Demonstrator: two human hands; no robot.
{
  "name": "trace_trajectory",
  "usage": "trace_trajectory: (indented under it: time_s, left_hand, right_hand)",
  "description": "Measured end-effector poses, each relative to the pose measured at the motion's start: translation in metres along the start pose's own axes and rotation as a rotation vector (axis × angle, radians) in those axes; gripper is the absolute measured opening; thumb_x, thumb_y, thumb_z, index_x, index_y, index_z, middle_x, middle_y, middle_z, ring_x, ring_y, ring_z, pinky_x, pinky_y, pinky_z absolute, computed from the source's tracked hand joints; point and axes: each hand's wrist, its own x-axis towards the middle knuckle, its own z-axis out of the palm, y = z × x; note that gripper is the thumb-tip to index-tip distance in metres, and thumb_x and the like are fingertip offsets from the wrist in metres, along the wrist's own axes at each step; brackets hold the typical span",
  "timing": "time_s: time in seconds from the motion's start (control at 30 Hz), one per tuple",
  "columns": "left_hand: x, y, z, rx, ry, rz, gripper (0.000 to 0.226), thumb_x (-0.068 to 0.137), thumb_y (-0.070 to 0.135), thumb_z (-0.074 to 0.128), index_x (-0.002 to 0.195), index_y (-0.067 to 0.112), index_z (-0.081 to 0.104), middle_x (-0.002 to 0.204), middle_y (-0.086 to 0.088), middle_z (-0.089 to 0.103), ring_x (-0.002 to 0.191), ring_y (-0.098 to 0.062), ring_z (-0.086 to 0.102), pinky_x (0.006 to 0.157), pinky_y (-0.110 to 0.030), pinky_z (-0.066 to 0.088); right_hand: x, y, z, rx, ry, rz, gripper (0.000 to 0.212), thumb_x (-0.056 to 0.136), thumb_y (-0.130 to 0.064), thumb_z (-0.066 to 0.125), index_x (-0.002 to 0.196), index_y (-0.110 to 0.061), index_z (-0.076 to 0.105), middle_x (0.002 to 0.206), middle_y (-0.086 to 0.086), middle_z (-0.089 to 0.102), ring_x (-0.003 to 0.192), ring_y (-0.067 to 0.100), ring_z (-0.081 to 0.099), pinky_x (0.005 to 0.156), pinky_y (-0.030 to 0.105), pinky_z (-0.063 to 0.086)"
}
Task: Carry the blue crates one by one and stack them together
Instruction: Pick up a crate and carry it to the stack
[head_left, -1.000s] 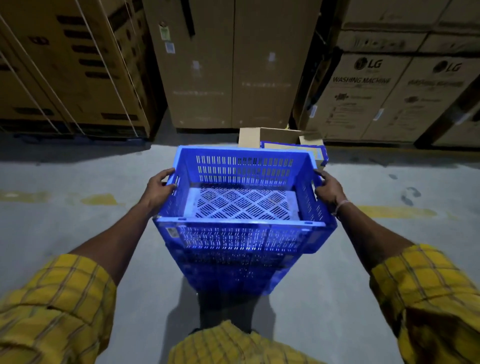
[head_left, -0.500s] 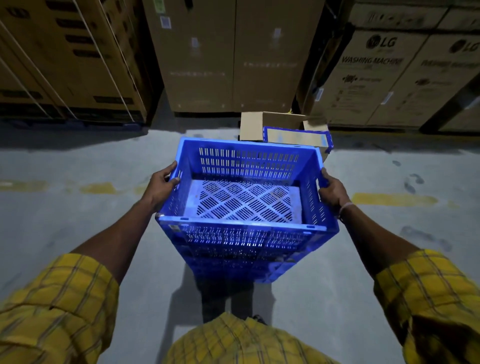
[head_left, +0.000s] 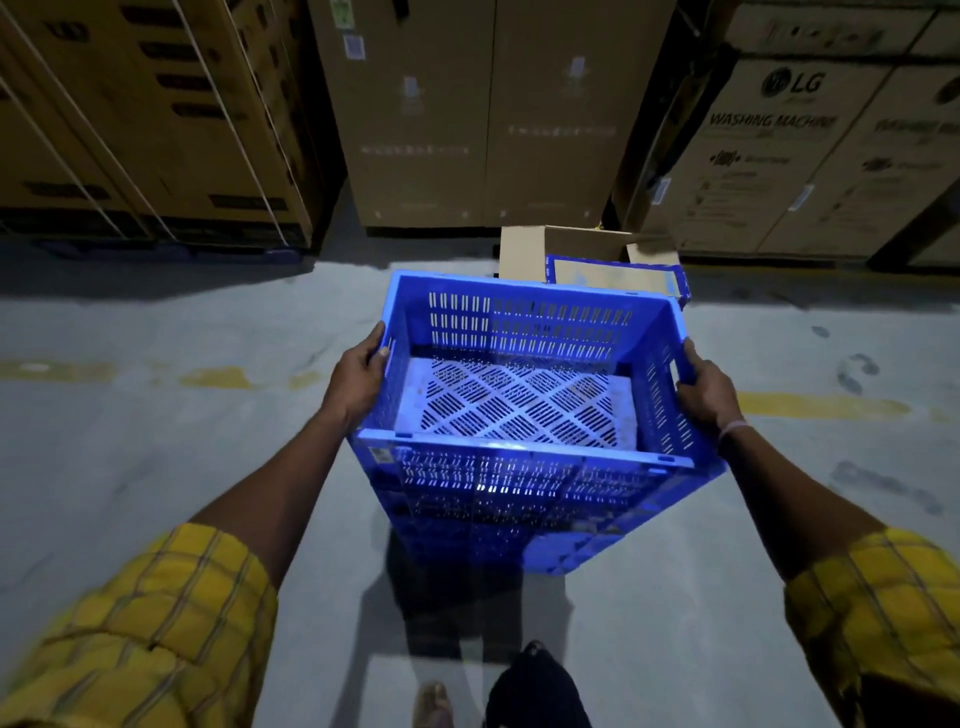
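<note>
I carry an empty blue slotted crate (head_left: 524, 467) in front of me, above the concrete floor. My left hand (head_left: 358, 379) grips its left rim, thumb over the edge. My right hand (head_left: 706, 387) grips the right side at the handle slot. Just beyond the crate's far rim, a second blue crate (head_left: 618, 273) stands on the floor with cardboard inside it; only its top edge shows.
An open cardboard box (head_left: 524, 249) sits beside the far crate. Tall cartons (head_left: 493, 114) line the back wall, with strapped ones (head_left: 145, 119) at left and washing machine boxes (head_left: 810, 156) at right. Yellow floor markings (head_left: 821, 405) cross the grey concrete.
I have walked forward: the cartons, the cardboard box and the far crate are nearer. The crate in my hands has tilted slightly down at its near right corner. Both grips are unchanged.
</note>
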Motion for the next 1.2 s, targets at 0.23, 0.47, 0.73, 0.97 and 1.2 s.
trace_trajectory:
  time_s: [0.23,0.47,0.73,0.97,1.2]
  left_hand:
    - [0.006,0.016,-0.006,0.407,0.003,0.081,0.052,0.105,0.035,0.043,0.154,0.016,0.038,0.163,-0.019,0.022,0.151,-0.036,0.021,0.120,-0.047,0.021]
    - [0.003,-0.020,0.003,0.536,-0.120,0.134,0.075,0.104,0.049,0.038,0.161,0.015,0.002,0.169,-0.009,0.003,0.155,-0.029,0.009,0.122,-0.052,0.020]
    - [-0.015,0.012,0.008,0.809,-0.155,0.154,0.090,0.098,0.065,0.034,0.160,0.012,-0.004,0.167,-0.004,-0.020,0.155,-0.030,-0.006,0.118,-0.057,0.021]
    - [-0.019,0.011,0.009,0.995,-0.204,0.181,0.101,0.092,0.073,0.038,0.160,0.006,0.006,0.168,-0.009,-0.016,0.154,-0.036,-0.007,0.115,-0.054,0.028]
    - [-0.058,0.010,-0.001,0.896,-0.261,0.103,0.099,0.093,0.071,0.037,0.160,0.012,-0.004,0.166,-0.015,-0.019,0.152,-0.034,-0.020,0.122,-0.051,0.009]
  right_hand:
    - [0.004,-0.014,-0.020,-0.194,-0.076,-0.016,0.088,0.081,-0.055,0.050,0.154,-0.014,0.023,0.146,0.025,0.040,0.129,0.047,0.040,0.104,0.049,0.034]
    - [-0.021,0.016,0.022,-0.249,-0.031,-0.194,0.091,0.097,-0.048,0.050,0.158,-0.011,-0.006,0.166,0.008,-0.012,0.149,0.040,0.019,0.116,0.048,0.030]
    - [-0.024,0.006,0.013,-0.289,-0.041,-0.162,0.099,0.093,-0.063,0.047,0.158,-0.012,-0.007,0.166,0.008,-0.011,0.152,0.037,0.001,0.120,0.053,0.020]
    - [-0.031,0.004,0.011,-0.459,-0.103,-0.195,0.111,0.087,-0.074,0.045,0.157,-0.006,-0.006,0.164,0.018,-0.017,0.151,0.042,-0.009,0.123,0.052,0.008]
    - [-0.056,-0.001,0.001,-0.358,-0.194,-0.063,0.106,0.086,-0.075,0.048,0.159,-0.021,-0.006,0.163,0.012,-0.023,0.150,0.034,-0.020,0.119,0.058,0.007]
